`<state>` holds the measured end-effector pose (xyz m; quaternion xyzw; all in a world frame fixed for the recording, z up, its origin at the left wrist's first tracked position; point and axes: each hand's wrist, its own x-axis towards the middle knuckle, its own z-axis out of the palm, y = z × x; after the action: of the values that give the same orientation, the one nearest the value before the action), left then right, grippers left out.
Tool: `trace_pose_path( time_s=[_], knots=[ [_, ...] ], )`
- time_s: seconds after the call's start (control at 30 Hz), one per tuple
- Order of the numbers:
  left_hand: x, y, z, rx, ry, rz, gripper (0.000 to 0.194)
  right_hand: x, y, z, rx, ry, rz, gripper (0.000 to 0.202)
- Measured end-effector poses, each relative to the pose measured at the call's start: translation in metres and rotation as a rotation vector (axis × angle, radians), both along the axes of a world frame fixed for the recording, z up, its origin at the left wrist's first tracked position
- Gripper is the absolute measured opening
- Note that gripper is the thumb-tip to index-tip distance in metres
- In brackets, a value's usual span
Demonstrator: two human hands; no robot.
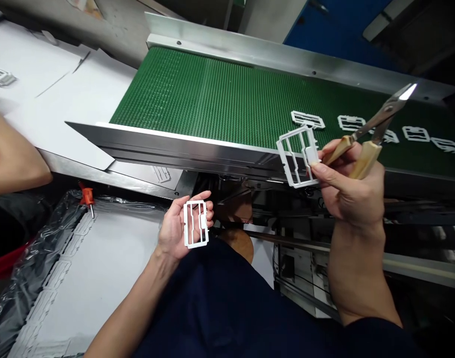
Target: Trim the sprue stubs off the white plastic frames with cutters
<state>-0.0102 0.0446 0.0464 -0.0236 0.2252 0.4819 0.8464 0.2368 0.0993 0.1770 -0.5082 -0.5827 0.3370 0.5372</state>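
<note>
My left hand (171,231), palm up with curled fingers, holds a small white plastic frame (193,223) with long slots, below the conveyor's near edge. To the right, my right hand (356,191) pinches another white plastic frame (310,155) between thumb and finger, in front of the conveyor's metal side. The same hand keeps a pair of pliers (382,117) with yellowish handles tucked in it, the jaws pointing up and right. Several similar white parts, such as one flat piece (307,119), lie on the green conveyor belt (212,94) beyond it.
White sheets (82,94) cover the table at left, where another person's arm (15,154) rests. A box lined with dark plastic (11,308) holds white sheeting and rows of frames. An orange-handled tool (87,196) stands at its edge. A red container (7,261) is at far left.
</note>
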Motion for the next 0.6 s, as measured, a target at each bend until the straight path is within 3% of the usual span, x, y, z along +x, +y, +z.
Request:
trace_pose_path(
  time_s=[0.23,0.6],
  knots=[
    [-0.0007,-0.0003,0.0049,-0.034,-0.022,0.030,0.037,0.0023,0.0013,-0.0035,-0.017,0.013,-0.001,0.027],
    [-0.0008,-0.0007,-0.0012,-0.055,-0.067,0.045,0.037,0.0032,0.0040,-0.0105,-0.054,0.042,0.015,0.028]
  ],
)
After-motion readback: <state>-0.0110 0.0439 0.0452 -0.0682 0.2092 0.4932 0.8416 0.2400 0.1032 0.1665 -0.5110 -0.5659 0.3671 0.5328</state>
